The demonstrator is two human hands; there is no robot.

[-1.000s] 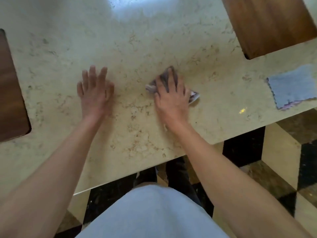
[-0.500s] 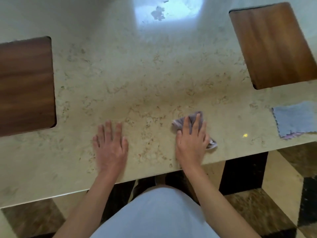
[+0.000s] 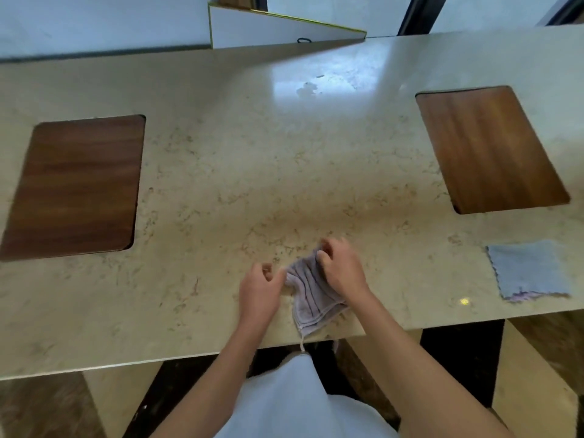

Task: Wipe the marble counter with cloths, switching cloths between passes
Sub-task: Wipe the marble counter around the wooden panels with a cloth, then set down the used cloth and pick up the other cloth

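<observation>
I count two cloths: my left hand (image 3: 259, 287) and right hand (image 3: 343, 268) both pinch the purple cloth (image 3: 311, 298), probably lifted; the blue cloth (image 3: 527, 268) lies well right of them, between two wooden boards.

Glossy veined marble counter (image 3: 221, 191); ribbed cloth (image 3: 308, 298); smooth wood panels (image 3: 76, 184).

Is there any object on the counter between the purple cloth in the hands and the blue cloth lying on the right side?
Nothing visible does. Both hands, left hand and right hand, hold the purple cloth near the front edge. Only bare marble counter lies between it and the blue cloth.
</observation>
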